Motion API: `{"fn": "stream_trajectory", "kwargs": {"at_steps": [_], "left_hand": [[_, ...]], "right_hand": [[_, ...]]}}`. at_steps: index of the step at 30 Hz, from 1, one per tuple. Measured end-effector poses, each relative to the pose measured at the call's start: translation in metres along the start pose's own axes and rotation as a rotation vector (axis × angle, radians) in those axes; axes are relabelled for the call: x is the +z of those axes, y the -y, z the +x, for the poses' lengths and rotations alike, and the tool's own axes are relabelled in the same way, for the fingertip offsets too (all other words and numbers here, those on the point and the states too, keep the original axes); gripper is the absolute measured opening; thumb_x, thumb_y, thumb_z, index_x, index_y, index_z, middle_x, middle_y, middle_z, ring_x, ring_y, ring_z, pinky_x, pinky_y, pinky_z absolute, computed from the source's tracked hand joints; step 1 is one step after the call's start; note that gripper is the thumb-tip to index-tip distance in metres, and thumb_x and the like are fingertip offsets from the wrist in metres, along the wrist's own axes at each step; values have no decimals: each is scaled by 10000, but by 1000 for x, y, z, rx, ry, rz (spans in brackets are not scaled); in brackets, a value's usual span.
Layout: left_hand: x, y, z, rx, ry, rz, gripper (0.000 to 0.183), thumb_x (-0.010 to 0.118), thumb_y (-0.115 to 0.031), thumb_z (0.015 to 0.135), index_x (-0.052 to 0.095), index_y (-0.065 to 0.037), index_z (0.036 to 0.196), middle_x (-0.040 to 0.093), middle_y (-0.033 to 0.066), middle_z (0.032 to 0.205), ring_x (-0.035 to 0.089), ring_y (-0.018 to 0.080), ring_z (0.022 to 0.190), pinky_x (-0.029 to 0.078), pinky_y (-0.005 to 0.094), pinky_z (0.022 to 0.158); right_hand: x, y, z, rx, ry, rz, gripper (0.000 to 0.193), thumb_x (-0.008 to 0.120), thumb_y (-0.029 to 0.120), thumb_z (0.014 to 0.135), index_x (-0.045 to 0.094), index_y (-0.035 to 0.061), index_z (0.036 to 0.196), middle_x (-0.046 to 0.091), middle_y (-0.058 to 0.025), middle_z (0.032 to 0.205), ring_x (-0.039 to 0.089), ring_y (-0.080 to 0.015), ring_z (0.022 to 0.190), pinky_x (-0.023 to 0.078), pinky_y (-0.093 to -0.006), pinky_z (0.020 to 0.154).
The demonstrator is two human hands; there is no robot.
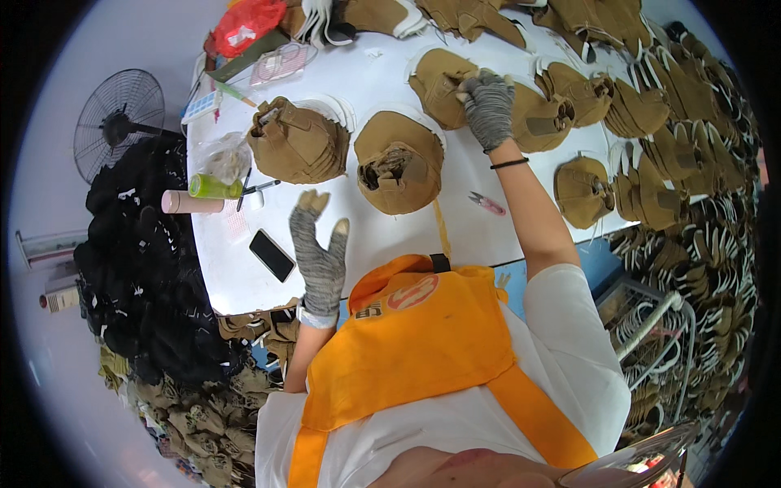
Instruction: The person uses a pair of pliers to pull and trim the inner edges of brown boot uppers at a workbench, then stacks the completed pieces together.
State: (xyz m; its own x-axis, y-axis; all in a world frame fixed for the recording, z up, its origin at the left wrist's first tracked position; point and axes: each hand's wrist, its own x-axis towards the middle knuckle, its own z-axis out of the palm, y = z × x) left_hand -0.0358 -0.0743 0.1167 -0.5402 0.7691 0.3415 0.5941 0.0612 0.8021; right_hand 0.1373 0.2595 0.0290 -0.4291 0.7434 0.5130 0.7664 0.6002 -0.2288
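On my right hand (489, 104) is a grey knit glove with bare fingertips. Its curled fingers grip the edge of a brown cap (438, 88) at the far middle of the table. My left hand (318, 252), gloved alike, is raised with fingers apart and holds nothing. A black phone (272, 255) lies to its left. Beyond it sit a stack of nested brown caps (297, 142) and another brown cap (399, 163), its opening facing me. Pink-handled thread snips (488, 203) lie near my right forearm.
More brown caps (643, 106) stand in stacks along the right, with heaps beyond the white table (488, 236). At left are a pink bottle (191, 202), a green roll-shaped item (214, 186), a black pile (134, 268) and a fan (118, 122). A red bag (248, 26) lies far left.
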Motion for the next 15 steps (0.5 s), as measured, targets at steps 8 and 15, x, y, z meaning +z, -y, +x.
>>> {"fn": "stream_trajectory", "kwargs": {"at_steps": [8, 15], "left_hand": [[14, -46, -22, -46, 128, -254, 389, 640, -108, 874, 525, -12, 1233, 525, 116, 1260, 484, 236, 1196, 380, 353, 1019], [50, -91, 38, -247, 464, -1080, 662, 555, -388, 924, 314, 14, 1392, 461, 172, 1346, 458, 278, 1251, 357, 382, 1065]], "right_hand": [[-102, -21, 12, 269, -272, 829, 184, 649, 135, 853, 607, 19, 989, 630, -93, 1001, 575, -196, 940, 449, -308, 866], [-220, 32, -31, -10, -322, 1050, 191, 694, 68, 792, 619, 34, 964, 627, -73, 964, 586, -205, 960, 458, -333, 868]]}}
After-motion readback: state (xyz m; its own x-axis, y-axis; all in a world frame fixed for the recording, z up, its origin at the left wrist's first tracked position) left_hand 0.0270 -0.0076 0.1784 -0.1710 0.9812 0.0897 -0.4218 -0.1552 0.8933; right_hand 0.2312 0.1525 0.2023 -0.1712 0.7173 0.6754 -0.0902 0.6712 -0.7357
